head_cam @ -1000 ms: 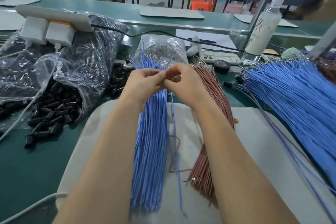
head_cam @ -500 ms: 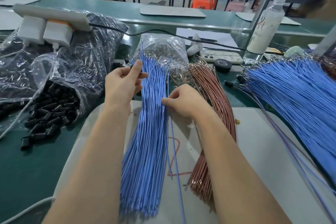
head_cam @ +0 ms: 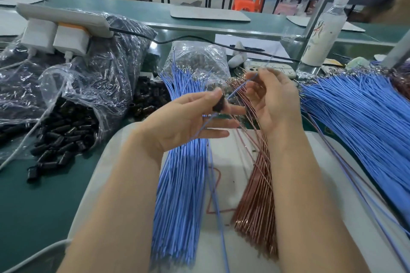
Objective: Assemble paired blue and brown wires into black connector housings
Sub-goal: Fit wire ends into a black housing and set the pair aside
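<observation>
The left hand (head_cam: 188,122) pinches one black housing (head_cam: 64,104) between thumb and forefinger, its other fingers spread, while the right hand (head_cam: 275,99) has its fingertips closed on one blue wire (head_cam: 238,88) running down to that housing. Below them on the pad (head_cam: 233,184) lie two bundles, blue (head_cam: 182,195) and brown (head_cam: 255,206), with a third, larger blue bundle (head_cam: 366,122) fanned at right. Two clear bags (head_cam: 73,95) at left spill loose housings, too many to count.
</observation>
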{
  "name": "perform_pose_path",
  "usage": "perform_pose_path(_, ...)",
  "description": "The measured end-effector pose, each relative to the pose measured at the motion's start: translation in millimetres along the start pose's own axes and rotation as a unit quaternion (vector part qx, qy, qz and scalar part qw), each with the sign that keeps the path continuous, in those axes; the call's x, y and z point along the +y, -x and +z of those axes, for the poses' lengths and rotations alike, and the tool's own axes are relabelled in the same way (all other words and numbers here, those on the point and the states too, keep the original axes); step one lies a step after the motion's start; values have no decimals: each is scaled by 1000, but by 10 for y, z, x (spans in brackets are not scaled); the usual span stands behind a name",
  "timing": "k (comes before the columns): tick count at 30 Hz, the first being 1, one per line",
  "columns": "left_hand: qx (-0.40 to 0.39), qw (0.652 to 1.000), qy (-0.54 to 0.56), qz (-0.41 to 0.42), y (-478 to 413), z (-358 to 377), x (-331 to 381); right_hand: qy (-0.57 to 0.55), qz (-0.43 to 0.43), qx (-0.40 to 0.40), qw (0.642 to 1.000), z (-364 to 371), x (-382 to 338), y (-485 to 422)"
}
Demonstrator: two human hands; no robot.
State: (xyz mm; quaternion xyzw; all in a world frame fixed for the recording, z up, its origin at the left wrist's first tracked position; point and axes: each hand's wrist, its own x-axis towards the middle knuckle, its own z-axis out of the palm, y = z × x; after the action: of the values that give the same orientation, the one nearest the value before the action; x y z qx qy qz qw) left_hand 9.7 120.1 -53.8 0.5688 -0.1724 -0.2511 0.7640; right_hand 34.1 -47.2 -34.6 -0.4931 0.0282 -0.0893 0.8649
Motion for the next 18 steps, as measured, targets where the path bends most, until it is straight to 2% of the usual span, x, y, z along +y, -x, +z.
perform_pose_path(1, 11, 1000, -21, 0, -11, 19, -7, -8, 4, 20, 1000, -7, 14, -10)
perform_pose_path(3, 81, 996, -28, 24, -59, 34, -17, 25, 44, 13, 999, 5, 60, -1)
perform_pose_path(5, 177, 981, -11, 74, -111, -8, -33, 164, 109, -50, 979, 13, 104, 46)
perform_pose_path(7, 241, 964, -29, 111, -155, -42, -60, 269, 163, -156, 936, 43, 148, 102)
perform_pose_path(8, 249, 961, -30, 117, -172, -41, -76, 279, 179, -209, 920, 72, 168, 135)
perform_pose_path(10, 238, 965, 0, 110, -198, -25, -110, 240, 189, -274, 912, 145, 222, 187)
perform_pose_path(14, 215, 970, 62, 92, -219, -35, -126, 172, 185, -270, 929, 230, 304, 212)
perform_pose_path(18, 211, 968, 118, 73, -217, 3, -133, 196, 203, -278, 918, 231, 339, 222)
